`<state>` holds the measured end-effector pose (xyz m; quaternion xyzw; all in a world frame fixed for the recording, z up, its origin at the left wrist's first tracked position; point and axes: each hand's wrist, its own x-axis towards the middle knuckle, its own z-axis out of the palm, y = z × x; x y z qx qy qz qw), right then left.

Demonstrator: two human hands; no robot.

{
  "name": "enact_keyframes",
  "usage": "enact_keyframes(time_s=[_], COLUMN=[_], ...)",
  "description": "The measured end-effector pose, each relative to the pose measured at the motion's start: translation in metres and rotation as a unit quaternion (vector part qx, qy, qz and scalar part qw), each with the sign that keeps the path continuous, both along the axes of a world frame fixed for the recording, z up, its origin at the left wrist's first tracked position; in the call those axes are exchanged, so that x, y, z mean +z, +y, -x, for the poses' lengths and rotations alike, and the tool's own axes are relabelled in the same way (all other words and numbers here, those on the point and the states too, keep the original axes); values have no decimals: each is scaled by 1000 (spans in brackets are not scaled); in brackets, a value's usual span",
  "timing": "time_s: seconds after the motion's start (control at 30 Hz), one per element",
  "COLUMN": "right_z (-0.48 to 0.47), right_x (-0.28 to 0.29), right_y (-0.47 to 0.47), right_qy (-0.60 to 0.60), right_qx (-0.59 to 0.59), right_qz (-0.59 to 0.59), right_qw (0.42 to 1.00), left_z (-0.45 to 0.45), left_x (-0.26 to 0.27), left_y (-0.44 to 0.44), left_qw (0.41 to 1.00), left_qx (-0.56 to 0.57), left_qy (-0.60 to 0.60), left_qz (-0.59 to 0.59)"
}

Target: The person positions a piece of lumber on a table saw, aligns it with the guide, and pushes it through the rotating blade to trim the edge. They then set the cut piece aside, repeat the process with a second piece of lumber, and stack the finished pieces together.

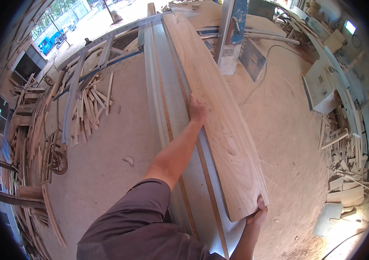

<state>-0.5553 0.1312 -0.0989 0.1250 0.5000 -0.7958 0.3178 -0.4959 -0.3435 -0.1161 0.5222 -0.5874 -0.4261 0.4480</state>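
Observation:
A long, wide wooden board (222, 100) with a wavy grain lies lengthwise along the metal sliding table (168, 68) of a panel saw. Its far end reaches the crosscut fence (132, 24). My left hand (198, 109) holds the board's left edge around mid-length, its fingers partly hidden. At the near right corner, my right hand (258, 211) grips the board with the thumb on top and the other fingers hidden below. Part of the board overhangs the sliding table on the right.
A blue and grey machine column (233, 35) rises right of the board's far part. Thin wood strips (90, 104) lean at the left, near a wheeled cart (57, 161). Offcuts (347, 191) and a metal cabinet (322, 86) line the right side. A cable (264, 78) crosses the dusty floor.

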Motion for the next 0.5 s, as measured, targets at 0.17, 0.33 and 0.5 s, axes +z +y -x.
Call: enact_keyframes(time_s=[0.17, 0.33, 0.5], right_z=[-2, -9, -20], right_x=[5, 18, 45], right_y=[23, 27, -2], right_qy=[5, -12, -18], right_qx=[11, -36, -74], right_qz=[-7, -50, -47], right_qw=[1000, 998, 996], left_z=[-3, 0, -3], left_x=[-10, -6, -6], left_y=[18, 44, 37], left_qw=[999, 1000, 999], left_qx=[15, 19, 10], left_qy=[-11, -12, -31], left_qz=[28, 6, 9])
